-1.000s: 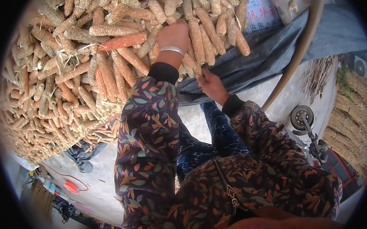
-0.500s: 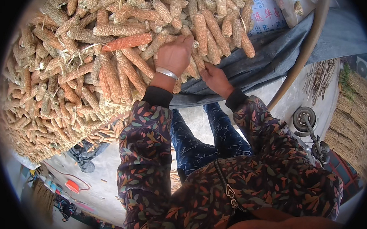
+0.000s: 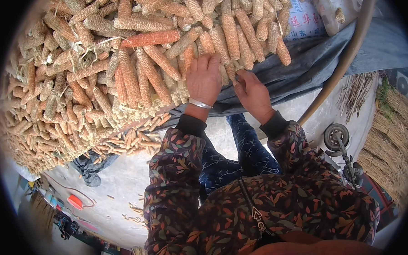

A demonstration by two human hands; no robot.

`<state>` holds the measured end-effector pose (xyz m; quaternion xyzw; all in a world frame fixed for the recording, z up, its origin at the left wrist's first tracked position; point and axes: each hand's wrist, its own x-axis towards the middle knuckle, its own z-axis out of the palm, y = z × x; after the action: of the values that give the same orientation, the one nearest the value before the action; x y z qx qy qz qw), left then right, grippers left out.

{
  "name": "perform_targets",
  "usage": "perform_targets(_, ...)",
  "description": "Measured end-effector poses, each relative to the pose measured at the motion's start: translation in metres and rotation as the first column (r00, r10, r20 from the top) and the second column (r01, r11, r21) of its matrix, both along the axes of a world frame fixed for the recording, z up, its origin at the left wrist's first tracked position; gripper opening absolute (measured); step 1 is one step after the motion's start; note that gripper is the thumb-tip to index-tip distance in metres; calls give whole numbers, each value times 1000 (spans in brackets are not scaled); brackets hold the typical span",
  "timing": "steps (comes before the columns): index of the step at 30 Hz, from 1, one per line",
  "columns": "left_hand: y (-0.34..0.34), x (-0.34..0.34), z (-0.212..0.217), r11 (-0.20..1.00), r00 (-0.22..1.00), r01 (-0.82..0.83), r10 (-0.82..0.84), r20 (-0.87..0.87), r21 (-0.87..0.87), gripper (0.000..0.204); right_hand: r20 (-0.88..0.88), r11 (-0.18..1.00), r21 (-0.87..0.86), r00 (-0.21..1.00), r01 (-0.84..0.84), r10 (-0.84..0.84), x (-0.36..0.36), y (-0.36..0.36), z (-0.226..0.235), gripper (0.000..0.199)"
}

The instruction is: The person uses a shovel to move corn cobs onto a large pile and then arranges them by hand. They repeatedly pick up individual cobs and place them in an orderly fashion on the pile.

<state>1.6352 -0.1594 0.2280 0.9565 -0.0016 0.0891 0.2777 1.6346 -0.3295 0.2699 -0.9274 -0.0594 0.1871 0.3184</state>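
At the far left, a broad heap of corn cobs (image 3: 78, 108) slopes down, orange and tan cobs lying across one another at all angles. Below it, a red round object (image 3: 75, 202) sits on the pale floor (image 3: 118, 188), and a crumpled dark plastic sheet (image 3: 93, 169) lies just beside some loose cobs. Nearer the middle, one redder cob (image 3: 150, 38) rests almost level on top of the heap. The left hand (image 3: 204, 79), a silver bracelet (image 3: 200, 103) at its wrist, is bent over the heap's near edge, fingers curled against the cobs; whether it grips one I cannot tell. Just beside it, the right hand (image 3: 253, 91) is half closed, its fingertips at the lower end of a cob (image 3: 230, 70); its hold is unclear too. Farther right come a dark tarp (image 3: 297, 75), a printed white sack (image 3: 305, 20), a curved brown pole (image 3: 339, 71), a wheel (image 3: 336, 136) and straw (image 3: 389, 142).
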Motion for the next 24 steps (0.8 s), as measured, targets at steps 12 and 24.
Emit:
perform_targets(12,-20,-34,20,928,807,-368,349,-477,56,56,243,938,-298,937,-176,252,59,65,-7,48)
perform_targets(24,-25,-38,-4,895,864,-446,427,-266,-12,56,230,874,-406,896,-267,381,63,70,-24,38)
